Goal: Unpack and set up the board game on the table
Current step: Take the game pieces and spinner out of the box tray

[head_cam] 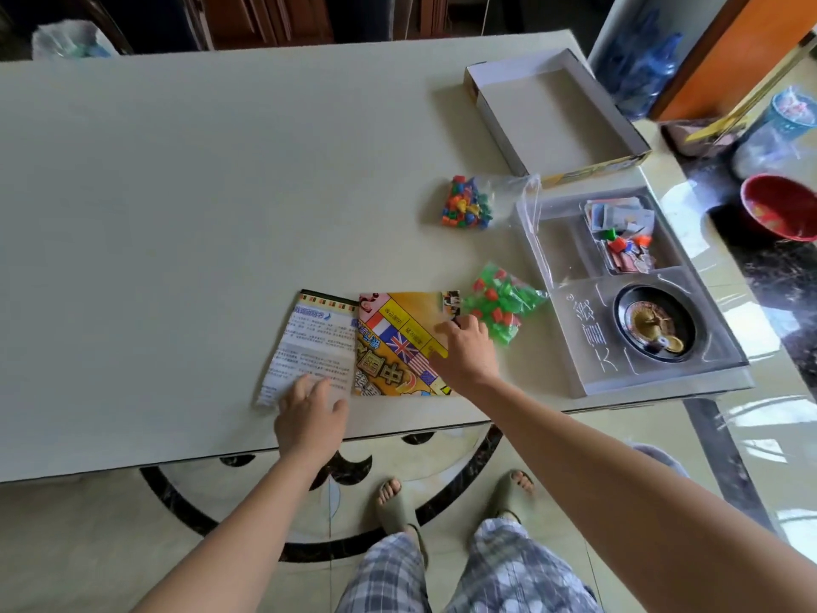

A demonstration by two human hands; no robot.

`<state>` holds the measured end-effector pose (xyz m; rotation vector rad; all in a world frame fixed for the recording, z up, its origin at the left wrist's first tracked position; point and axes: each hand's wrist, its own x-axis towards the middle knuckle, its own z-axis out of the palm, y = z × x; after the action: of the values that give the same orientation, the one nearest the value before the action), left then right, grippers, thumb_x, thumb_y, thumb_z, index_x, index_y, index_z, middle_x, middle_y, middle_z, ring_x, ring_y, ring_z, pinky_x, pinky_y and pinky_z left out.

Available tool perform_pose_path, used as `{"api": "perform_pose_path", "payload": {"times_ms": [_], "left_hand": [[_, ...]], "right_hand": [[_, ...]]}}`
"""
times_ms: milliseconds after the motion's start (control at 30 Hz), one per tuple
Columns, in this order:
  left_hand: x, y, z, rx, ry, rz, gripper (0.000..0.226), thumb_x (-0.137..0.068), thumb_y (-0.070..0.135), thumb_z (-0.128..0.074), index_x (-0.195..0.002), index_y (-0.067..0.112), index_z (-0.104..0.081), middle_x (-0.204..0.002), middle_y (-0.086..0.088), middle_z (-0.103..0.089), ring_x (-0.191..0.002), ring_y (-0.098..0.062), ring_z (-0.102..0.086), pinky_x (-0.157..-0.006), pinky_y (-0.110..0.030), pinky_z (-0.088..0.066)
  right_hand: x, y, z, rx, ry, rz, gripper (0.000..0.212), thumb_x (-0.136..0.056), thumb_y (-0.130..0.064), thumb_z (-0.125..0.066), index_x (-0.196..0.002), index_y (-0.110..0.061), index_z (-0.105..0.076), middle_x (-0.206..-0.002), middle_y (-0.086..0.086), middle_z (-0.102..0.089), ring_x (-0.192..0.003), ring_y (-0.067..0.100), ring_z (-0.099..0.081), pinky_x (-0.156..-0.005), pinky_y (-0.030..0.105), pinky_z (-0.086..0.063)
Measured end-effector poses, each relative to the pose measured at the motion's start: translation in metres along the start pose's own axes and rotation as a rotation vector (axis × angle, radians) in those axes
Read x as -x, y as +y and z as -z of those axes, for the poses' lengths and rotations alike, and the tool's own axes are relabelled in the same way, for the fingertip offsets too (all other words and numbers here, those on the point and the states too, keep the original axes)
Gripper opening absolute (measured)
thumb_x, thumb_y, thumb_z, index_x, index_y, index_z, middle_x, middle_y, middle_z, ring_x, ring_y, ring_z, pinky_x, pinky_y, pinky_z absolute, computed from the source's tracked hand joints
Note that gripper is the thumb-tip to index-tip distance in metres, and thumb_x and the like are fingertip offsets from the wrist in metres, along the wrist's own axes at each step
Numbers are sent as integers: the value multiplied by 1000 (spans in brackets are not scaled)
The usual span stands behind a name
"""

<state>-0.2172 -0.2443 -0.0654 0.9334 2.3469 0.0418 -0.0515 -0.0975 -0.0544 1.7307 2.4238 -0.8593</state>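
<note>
A folded yellow game board with flag pictures lies near the table's front edge. My right hand rests on its right side, fingers curled at the board's upper right corner. Left of it lies a white and blue instruction sheet, and my left hand presses its lower part with spread fingers. A bag of green and red houses lies just right of the board. A bag of mixed coloured pieces lies farther back.
A clear plastic tray at the table's right edge holds a small roulette wheel and cards with tokens. The open white box sits behind it. A red bowl stands on the dark counter at right.
</note>
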Motion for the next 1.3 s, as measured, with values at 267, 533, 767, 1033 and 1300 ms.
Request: {"api": "perform_pose_path", "payload": {"times_ms": [267, 533, 767, 1033, 1300], "left_hand": [[13, 132, 0, 174, 342, -331, 25, -88, 12, -57, -113, 13, -61, -115, -11, -53, -103, -27, -48, -79, -33, -39], [58, 336, -76, 111, 7, -833, 19, -90, 20, -53, -102, 24, -66, -102, 3, -63, -90, -17, -59, -69, -26, -44], [60, 400, -122, -54, 68, -787, 32, -93, 16, -51, -119, 30, -65, -112, 1, -61, -99, -24, -60, -79, -33, -48], [51, 413, -136, -278, 104, -813, 21, -94, 17, -50, -107, 21, -66, -105, -2, -56, -95, -24, -60, -74, -35, -48], [38, 377, -121, 109, 118, -1000, 16, -92, 29, -59, -100, 15, -56, -98, 1, -56, -78, -14, -59, -59, -30, -53]], "right_hand": [[8, 127, 98, -210, 444, -121, 9, -86, -15, -57, -84, -10, -64, -82, 8, -69, -72, 29, -62, -61, 36, -49], [26, 279, 158, 125, 270, -248, 24, -88, -25, -61, -106, -14, -73, -103, 12, -65, -94, 34, -60, -78, 37, -48], [8, 304, 152, 288, 202, -110, 27, -90, -42, -57, -105, -25, -71, -103, 2, -57, -101, 22, -52, -83, 34, -37], [-14, 313, 162, 290, 76, -44, 23, -83, -35, -61, -98, -18, -67, -106, 4, -59, -104, 25, -53, -85, 35, -42], [-39, 308, 189, -474, 174, -86, 16, -78, -23, -76, -81, -19, -61, -74, -6, -63, -68, 11, -59, -60, 26, -50]]}}
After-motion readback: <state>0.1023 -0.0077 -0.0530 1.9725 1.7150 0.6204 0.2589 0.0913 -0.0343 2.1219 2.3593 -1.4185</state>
